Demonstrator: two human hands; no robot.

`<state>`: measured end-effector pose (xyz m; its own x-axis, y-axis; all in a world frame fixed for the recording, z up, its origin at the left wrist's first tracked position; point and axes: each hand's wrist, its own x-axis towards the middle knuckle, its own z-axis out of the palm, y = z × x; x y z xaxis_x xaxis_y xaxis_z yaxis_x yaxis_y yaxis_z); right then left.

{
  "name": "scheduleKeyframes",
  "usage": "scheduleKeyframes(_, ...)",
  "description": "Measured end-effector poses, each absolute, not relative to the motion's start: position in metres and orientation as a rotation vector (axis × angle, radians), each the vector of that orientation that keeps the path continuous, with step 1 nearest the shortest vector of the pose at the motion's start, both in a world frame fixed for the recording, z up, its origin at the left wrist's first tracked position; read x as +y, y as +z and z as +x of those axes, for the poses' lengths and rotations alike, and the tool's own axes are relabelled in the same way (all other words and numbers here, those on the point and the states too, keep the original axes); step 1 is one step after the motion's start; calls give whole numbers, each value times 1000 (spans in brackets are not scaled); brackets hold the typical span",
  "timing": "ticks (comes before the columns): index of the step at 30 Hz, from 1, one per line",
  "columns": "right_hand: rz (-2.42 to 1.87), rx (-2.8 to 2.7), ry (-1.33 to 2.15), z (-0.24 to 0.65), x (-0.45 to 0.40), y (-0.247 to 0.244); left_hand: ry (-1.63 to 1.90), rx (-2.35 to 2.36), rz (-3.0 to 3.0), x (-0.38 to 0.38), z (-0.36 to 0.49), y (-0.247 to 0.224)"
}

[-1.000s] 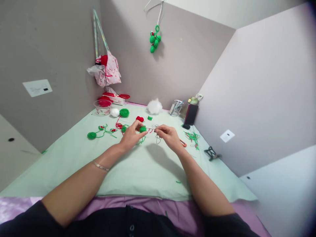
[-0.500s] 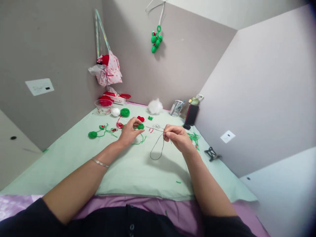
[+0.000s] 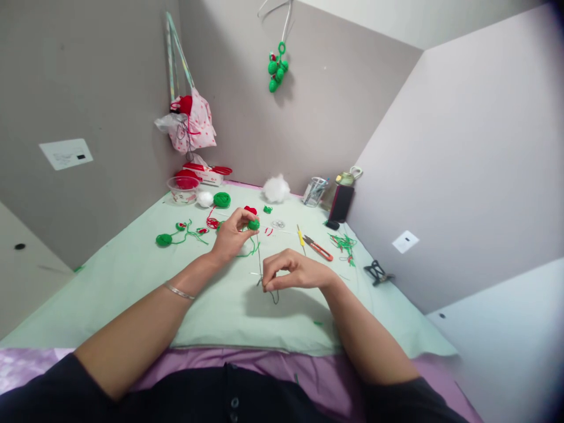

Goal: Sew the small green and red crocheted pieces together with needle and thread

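Observation:
Between the fingertips of my left hand [image 3: 232,237] is a small green crocheted piece [image 3: 253,225], with green yarn tails hanging below it. A dark thread [image 3: 259,255] runs taut from this piece down to my right hand [image 3: 293,271]. My right fingers are pinched together on a thin needle [image 3: 255,273], whose tip pokes out to the left. A short loop of the thread dangles under the right fingers. To the right of that hand lie red-handled thread snips [image 3: 319,248] and a yellow-handled crochet hook [image 3: 301,236].
White stuffing [image 3: 276,188] and a green yarn ball [image 3: 222,200] lie at the back. A clear bowl [image 3: 183,191] holds red yarn. Green scraps [image 3: 346,245] and a black stand [image 3: 378,274] are at right. A phone [image 3: 342,204] leans near a pen cup [image 3: 315,192].
My right hand has moved down and left, nearer to me, turning palm down. The thread now slants downward from the green piece. The snips and the crochet hook have come into view.

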<state>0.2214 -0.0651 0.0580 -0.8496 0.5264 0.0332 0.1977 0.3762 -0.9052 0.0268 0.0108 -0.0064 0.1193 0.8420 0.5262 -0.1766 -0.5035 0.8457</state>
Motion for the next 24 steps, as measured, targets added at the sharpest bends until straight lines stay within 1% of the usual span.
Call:
scheduleKeyframes(5, -660, -2510, 1441, 211, -71, 54, 1533, 646, 1670, 1, 29, -4)
scheduleKeyframes(10, -800, -2544, 1349, 210, -69, 47, 1554, 618, 1681, 0, 29, -4)
scheduleKeyframes(14, -951, -2545, 1339, 221, -63, 50, 1619, 602, 1666, 3, 27, -4)
scheduleKeyframes(18, -1116, -2402, 1263, 230, -60, 56, 1642, 577, 1696, 3, 27, -3)
scheduleKeyframes(24, -1158, -2094, 1071, 228, -56, 51, 1645, 566, 1780, 0, 28, -3)
